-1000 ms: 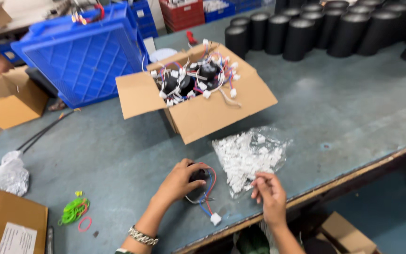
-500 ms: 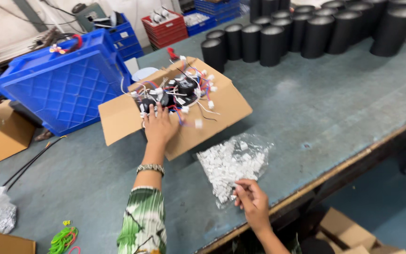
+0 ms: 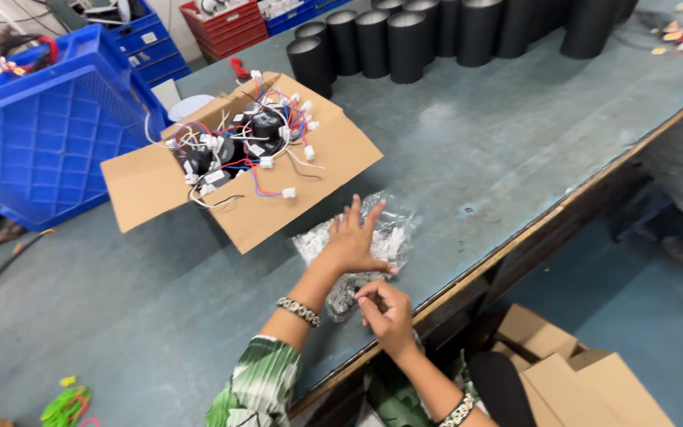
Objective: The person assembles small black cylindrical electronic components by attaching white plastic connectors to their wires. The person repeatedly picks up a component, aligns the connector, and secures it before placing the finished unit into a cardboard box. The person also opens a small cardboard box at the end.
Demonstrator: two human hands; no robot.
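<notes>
Workbench point(image 3: 515, 158) with a grey-blue top is filling most of the view, and a blue crate point(image 3: 41, 134) is standing at its far left corner. Black tubes point(image 3: 436, 32) are lining up in a row along the far edge. An open cardboard box point(image 3: 333, 150) is sitting near the middle, holding black parts tangled with red, blue and white wires point(image 3: 247, 150). Just in front of the box, a clear plastic bag point(image 3: 397, 217) of small white connectors is lying near the table's front edge. The left hand point(image 3: 349, 241) is resting flat on the bag with fingers spread wide, gripping nothing. The right hand point(image 3: 385, 312) is hovering at the bag's near end, fingers curled together as if pinching; whether it is holding a connector cannot be told
</notes>
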